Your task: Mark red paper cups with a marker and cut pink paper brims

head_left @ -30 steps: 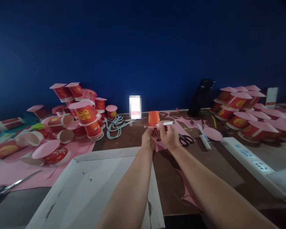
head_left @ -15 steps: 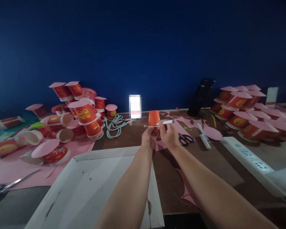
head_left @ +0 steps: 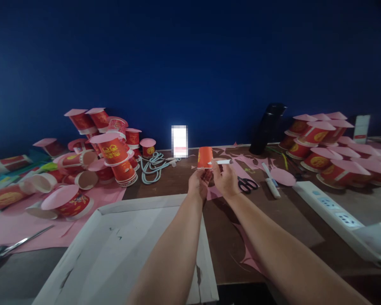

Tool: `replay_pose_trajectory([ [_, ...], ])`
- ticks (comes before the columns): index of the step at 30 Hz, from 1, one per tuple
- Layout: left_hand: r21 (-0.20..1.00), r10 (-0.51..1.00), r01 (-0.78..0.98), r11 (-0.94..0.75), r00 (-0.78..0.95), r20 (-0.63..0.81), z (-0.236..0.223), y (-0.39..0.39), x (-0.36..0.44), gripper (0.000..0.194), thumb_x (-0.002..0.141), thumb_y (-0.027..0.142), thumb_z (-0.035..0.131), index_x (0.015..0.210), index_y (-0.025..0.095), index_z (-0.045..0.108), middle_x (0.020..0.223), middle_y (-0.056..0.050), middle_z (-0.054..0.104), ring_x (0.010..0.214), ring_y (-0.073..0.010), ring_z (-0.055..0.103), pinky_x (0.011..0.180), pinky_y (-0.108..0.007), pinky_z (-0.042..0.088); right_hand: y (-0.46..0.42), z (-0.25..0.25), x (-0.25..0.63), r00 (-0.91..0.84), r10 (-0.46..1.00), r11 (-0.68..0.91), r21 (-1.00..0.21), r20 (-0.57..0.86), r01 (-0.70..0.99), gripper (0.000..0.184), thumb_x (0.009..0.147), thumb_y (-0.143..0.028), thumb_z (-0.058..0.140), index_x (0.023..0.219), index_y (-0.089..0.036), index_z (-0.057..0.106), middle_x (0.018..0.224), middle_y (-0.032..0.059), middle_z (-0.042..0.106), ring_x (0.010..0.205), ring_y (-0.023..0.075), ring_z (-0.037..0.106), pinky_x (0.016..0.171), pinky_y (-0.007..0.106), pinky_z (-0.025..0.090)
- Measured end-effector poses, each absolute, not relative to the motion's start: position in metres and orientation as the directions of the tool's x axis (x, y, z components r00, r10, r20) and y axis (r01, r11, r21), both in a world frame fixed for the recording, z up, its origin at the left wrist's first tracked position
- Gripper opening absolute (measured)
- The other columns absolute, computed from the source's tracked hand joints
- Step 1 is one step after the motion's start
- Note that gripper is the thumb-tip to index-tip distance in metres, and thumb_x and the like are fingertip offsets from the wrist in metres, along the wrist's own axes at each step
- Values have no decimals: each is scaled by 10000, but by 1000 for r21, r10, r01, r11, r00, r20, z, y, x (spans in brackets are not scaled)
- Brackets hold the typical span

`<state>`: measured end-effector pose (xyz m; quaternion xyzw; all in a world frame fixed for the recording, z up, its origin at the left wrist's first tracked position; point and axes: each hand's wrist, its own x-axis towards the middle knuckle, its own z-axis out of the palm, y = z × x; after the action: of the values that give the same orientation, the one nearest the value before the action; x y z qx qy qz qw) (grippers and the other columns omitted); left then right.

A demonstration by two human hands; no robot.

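An upside-down red paper cup [head_left: 205, 156] with gold print is held up near the middle of the view. My left hand [head_left: 198, 182] is closed around its lower rim from below. In my right hand [head_left: 225, 180] is a white marker pen [head_left: 225, 162], gripped by the fingers, its tip pointing left at the cup's side. Whether the tip touches the cup I cannot tell. Black-handled scissors [head_left: 247, 185] lie just right of my right hand, close to pink paper scraps [head_left: 241, 169].
Red cups with pink paper discs are piled at left [head_left: 116, 150] and stacked at right [head_left: 317, 133]. A white box lid [head_left: 130, 241] lies in front. Also about are a coiled cable [head_left: 154, 167], a black flask [head_left: 268, 129], a glue stick [head_left: 273, 188] and a power strip [head_left: 330, 207].
Almost nothing differs. Both hands keep their hold on the cup and the marker pen; the view has shifted very slightly.
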<state>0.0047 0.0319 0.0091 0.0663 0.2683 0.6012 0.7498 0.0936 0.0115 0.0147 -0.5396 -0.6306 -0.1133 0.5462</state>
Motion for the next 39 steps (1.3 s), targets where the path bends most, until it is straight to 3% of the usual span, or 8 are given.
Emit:
replay_pose_trajectory([
  [39, 420, 928, -859, 293, 149, -342, 10, 30, 3, 102, 773, 51, 546, 698, 110, 584, 616, -46, 608, 575, -106, 608, 658, -220, 502, 11, 15, 93, 190, 542, 377, -439, 818, 815, 290, 936, -374, 417, 977, -193, 640, 936, 101, 696, 869, 221, 644, 774, 334, 499],
])
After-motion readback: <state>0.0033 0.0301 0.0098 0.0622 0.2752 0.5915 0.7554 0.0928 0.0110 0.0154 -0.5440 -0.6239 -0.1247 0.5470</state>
